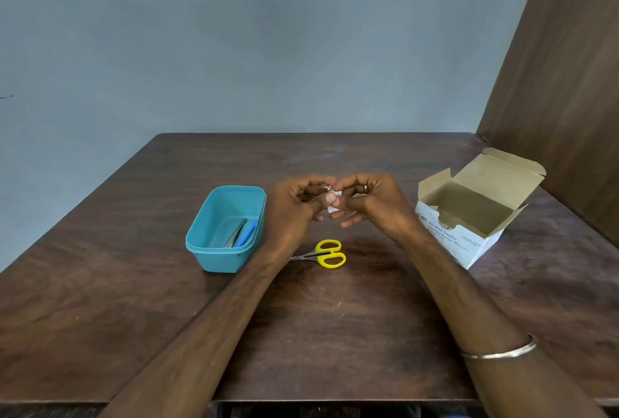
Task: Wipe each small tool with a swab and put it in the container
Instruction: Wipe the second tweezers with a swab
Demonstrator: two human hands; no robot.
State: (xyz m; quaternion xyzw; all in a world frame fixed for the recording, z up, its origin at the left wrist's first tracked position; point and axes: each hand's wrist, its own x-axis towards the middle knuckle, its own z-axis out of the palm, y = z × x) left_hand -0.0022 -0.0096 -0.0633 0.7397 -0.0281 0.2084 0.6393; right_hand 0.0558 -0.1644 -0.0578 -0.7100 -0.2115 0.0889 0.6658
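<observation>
Wiping a small metal tool with a swab above the middle of the dark wooden tabletop [335, 334].

Toward the left edge, the teal plastic container [204, 243] is already holding two slim tools. The left hand [294, 206] is pinching a small shiny metal tool [325, 187], while the right hand [371, 203] is pinching the white swab [335, 208] against it. The yellow-handled scissors [323, 254] are lying nearer the front edge, still waiting. The open cardboard swab box [469, 213] is sitting by the right edge. Best practice, I judge: keep the tool steady and drag the swab along every face.
</observation>
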